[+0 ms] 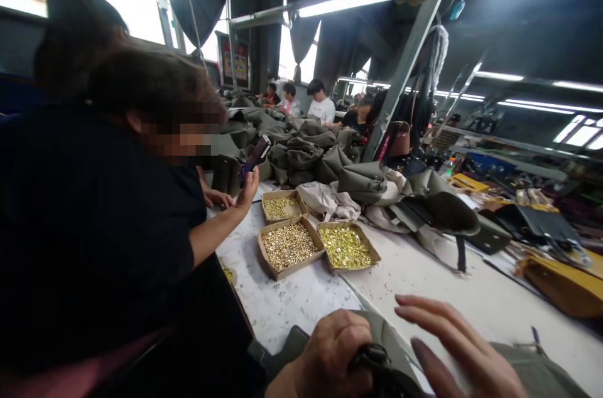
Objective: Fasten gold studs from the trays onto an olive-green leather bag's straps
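At the bottom of the view my left hand (334, 351) is closed around a black, shiny part (374, 357) on an olive-green bag (381, 329). Whether that part is a strap or a buckle I cannot make out. To its right, my right hand (464, 348) is raised with fingers stretched and apart, slightly blurred, holding nothing. More olive-green material (532, 363) lies under and beyond the right hand. Most of the bag is hidden by my hands and the lower picture edge.
Ahead on the white table (414, 266) stand three cardboard trays of small gold metal pieces, the nearest right tray (346, 269) among them. Olive bags (301, 153) are heaped behind. A co-worker (117, 197) at left holds a phone (257, 153). A metal post (414, 53) rises behind.
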Demonstrator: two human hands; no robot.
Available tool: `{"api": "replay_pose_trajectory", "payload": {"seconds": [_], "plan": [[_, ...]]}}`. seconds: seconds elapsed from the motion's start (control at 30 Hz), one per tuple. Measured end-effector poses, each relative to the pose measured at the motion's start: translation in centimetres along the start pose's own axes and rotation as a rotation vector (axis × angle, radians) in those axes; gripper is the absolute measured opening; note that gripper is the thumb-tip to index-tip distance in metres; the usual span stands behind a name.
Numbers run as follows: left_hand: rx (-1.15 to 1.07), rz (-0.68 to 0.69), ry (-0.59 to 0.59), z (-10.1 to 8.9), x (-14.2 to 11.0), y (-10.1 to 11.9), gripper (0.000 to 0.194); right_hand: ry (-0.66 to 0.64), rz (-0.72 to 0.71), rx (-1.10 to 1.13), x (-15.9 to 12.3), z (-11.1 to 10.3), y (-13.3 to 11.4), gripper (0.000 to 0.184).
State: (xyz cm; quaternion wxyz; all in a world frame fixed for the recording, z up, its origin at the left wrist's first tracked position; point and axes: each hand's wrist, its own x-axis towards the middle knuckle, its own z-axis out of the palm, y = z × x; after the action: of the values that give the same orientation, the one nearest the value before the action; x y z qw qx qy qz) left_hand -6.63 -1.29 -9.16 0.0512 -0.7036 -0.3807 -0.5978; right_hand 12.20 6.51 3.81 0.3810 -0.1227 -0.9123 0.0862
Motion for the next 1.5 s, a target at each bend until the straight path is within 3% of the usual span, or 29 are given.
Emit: {"api": "replay_pose_trajectory", "payload": {"seconds": [0.1, 0.2, 0.27, 0.3, 0.43, 0.57, 0.97, 1.23, 1.37, 1.5], "plan": [[-0.012, -0.016, 0.048, 0.1, 0.1, 0.2, 0.014, -0.09, -0.001, 0.013, 6.0, 1.4, 0.2, 0.015], [0.022, 0.003, 0.077, 0.1, -0.1, 0.2, 0.024, -0.446, 0.09, -0.028, 11.4, 6.4, 0.9, 0.013], [0.01, 0.024, 0.07, 0.1, -0.3, 0.0, 0.029, -0.698, 0.116, -0.177, 14.1, 10.3, 1.2, 0.018], [0.0, 0.029, 0.061, 0.1, -0.3, -0.2, 0.028, -0.758, 0.104, -0.202, 15.1, 12.1, 1.2, 0.018], [0.042, -0.002, 0.02, 0.8, -0.8, -1.1, 0.022, -0.883, 0.045, -0.281, 16.7, 17.6, 1.0, 0.015], [0.097, -0.035, -0.009, 1.5, -1.4, -1.7, 0.019, -0.929, 0.022, -0.381, 16.1, 20.5, 1.2, 0.015], [0.13, -0.026, -0.001, 2.2, -1.6, -2.3, 0.014, -0.916, 0.026, -0.377, 15.0, 22.5, 2.5, 0.016], [0.128, -0.026, 0.062, 0.8, -1.4, -1.4, 0.014, -0.826, 0.125, -0.269, 14.6, 22.6, 3.0, 0.025], [0.118, -0.024, 0.071, -0.2, -1.0, -0.7, 0.016, -0.737, 0.192, -0.15, 14.9, 21.8, 2.8, 0.024], [0.071, -0.032, 0.091, -0.7, -0.2, 0.1, 0.026, -0.606, 0.315, 0.07, 15.3, 19.3, 2.5, 0.028]]}}
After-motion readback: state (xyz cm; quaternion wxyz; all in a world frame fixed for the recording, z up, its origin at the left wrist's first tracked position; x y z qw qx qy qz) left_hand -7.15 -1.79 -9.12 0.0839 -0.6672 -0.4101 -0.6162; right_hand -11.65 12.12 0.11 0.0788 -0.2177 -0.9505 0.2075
